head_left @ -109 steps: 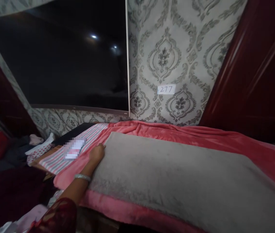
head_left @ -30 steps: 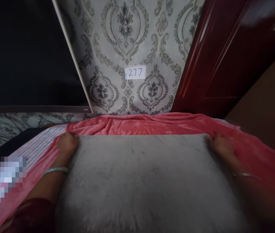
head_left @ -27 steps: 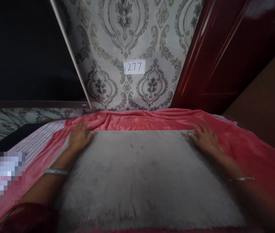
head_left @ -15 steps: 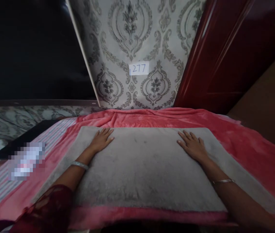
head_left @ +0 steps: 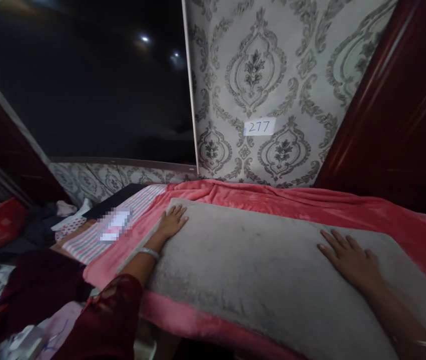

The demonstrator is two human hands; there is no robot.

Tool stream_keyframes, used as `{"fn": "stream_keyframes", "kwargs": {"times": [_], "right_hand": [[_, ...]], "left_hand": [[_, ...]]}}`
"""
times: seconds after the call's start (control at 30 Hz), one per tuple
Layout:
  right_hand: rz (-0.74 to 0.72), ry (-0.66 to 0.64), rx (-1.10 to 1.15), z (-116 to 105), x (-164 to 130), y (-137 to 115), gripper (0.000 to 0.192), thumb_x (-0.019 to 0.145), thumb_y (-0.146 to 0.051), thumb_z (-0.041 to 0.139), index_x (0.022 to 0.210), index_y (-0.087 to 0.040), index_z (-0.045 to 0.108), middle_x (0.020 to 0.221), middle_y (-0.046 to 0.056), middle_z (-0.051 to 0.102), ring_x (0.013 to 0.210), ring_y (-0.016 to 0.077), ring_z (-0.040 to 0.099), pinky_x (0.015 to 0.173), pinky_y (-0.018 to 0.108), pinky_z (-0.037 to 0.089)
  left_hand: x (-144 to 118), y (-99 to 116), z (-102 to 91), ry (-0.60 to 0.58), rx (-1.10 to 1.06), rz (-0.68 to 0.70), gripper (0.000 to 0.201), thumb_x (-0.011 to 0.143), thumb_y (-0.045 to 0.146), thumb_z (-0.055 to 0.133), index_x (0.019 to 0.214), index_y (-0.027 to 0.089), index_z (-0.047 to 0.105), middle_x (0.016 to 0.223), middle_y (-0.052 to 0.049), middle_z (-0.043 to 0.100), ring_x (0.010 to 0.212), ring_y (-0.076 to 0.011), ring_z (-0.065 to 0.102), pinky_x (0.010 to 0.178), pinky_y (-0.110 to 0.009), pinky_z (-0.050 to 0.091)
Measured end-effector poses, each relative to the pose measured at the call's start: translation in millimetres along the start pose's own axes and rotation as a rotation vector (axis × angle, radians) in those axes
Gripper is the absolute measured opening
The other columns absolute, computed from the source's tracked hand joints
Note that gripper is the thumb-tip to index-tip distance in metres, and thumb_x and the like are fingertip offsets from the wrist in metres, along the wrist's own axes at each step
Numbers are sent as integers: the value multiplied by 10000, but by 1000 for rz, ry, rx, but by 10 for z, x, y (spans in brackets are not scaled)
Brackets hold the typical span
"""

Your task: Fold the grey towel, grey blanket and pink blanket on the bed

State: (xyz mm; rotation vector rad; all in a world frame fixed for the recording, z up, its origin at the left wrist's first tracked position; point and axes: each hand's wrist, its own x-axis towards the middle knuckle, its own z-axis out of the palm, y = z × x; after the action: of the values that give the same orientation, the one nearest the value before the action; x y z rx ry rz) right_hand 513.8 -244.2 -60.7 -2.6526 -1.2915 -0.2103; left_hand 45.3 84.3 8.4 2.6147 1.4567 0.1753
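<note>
The largest is the wall (head_left: 303, 65), covered with grey paper of leafy ornaments. On its left part stands a wide dark screen (head_left: 85, 90), in which two bright spots are reflected. A dark red panel (head_left: 404, 125) leans across the right side of the view.

Below the wall a pinkish-red blanket (head_left: 415, 235) is spread, with some folds along its far edge. Upon this blanket lies the grey cloth (head_left: 258, 265), flat, in the middle and right of the view; the blanket shows beyond its far edge and also along its near edge. At the left there is a maroon cloth (head_left: 43, 280), and a striped cloth (head_left: 143, 200) lies beside the blanket.

Both hands are well apart, palms down on the grey cloth, with the fingers spread. The left hand (head_left: 173, 220) rests close to the far left corner; the right hand (head_left: 353, 257) rests on the right part.

Smaller is the white label (head_left: 260, 126) on the wall, which reads 277. The smallest is the bracelet (head_left: 148, 252) around the left wrist.
</note>
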Motion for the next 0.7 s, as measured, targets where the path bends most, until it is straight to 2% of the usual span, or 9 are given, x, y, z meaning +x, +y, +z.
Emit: {"fn": "stream_keyframes", "kwargs": {"times": [0.13,0.27,0.37,0.47,0.57,0.7], "right_hand": [[-3,-19,-12,-12,-11,-9,736,917,-616,188,1529,-281,422,1609,58,345,1453,373,327,1104,666,313],[-7,-34,-13,-21,-14,5,754,921,-627,166,1540,-268,406,1614,66,334,1455,380,320,1095,664,326],[-10,-27,-8,-23,-12,8,750,926,-632,179,1538,-265,410,1611,71,339,1453,386,316,1091,666,332],[-1,-31,-16,-9,-3,6,744,928,-631,182,1538,-272,408,1616,63,330,1457,379,309,1104,664,316],[8,-33,-26,7,5,3,729,937,-615,182,1542,-274,401,1620,61,323,1458,368,310,1115,656,304],[24,-44,-32,-4,5,-14,698,954,-600,190,1549,-291,386,1628,44,307,1470,354,291,1128,645,293]], "left_hand": [[-110,-63,-74,47,-97,-88,637,916,573,463,1442,216,504,1603,-165,370,1497,-314,301,1199,-532,225],[-276,-299,-194,89,-231,-213,578,847,444,592,1335,134,575,1504,-206,496,1429,-313,418,1166,-433,318],[-409,-481,-301,80,-373,-310,537,792,437,618,1214,104,624,1318,-213,645,1271,-322,582,1042,-404,459],[-573,-575,-395,16,-561,-344,556,699,588,644,1004,124,669,1032,-175,749,1025,-333,705,846,-398,563],[-735,-556,-468,-33,-737,-332,664,582,716,667,963,171,666,936,-130,764,931,-317,730,788,-392,584],[-818,-356,-642,-98,-931,-287,764,547,702,705,1107,184,675,1034,-144,766,953,-314,734,850,-409,575]]}}
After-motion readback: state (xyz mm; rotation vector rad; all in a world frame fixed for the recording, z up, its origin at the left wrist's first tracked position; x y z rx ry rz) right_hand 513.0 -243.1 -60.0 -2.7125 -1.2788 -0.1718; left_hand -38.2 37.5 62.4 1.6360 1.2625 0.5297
